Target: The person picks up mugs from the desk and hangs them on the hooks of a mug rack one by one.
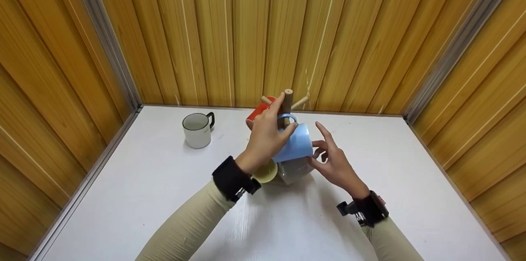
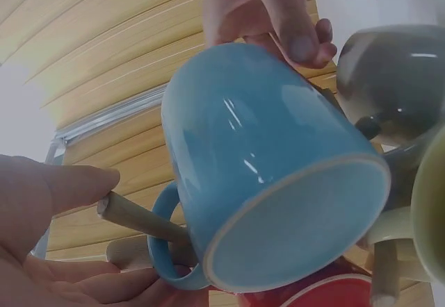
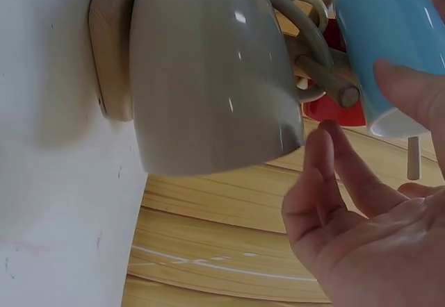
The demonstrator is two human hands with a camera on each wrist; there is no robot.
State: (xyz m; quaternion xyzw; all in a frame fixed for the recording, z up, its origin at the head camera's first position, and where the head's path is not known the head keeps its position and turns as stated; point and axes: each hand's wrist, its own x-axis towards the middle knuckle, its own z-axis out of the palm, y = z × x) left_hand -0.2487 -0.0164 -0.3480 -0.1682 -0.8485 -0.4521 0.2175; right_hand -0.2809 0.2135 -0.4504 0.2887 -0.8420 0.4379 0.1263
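A light blue mug (image 1: 296,144) hangs tilted on the wooden mug tree (image 1: 288,102), with a peg through its handle in the left wrist view. My left hand (image 1: 267,131) holds the tree near its top, the thumb beside the mug's handle and the index finger along the post. Loosely bent, the fingers of my right hand (image 1: 335,164) lie by the blue mug's right end; in the right wrist view the thumb overlaps its side. Below hangs a grey mug (image 3: 215,78), its handle over another peg. A pale yellow mug (image 1: 265,172) and a red mug (image 1: 259,114) are also on the tree.
A white mug (image 1: 197,131) with a dark rim and black handle stands upright at the left of the white table (image 1: 164,195). Wood-patterned panels (image 1: 246,39) wall in the back and both sides. My left forearm partly covers the yellow mug.
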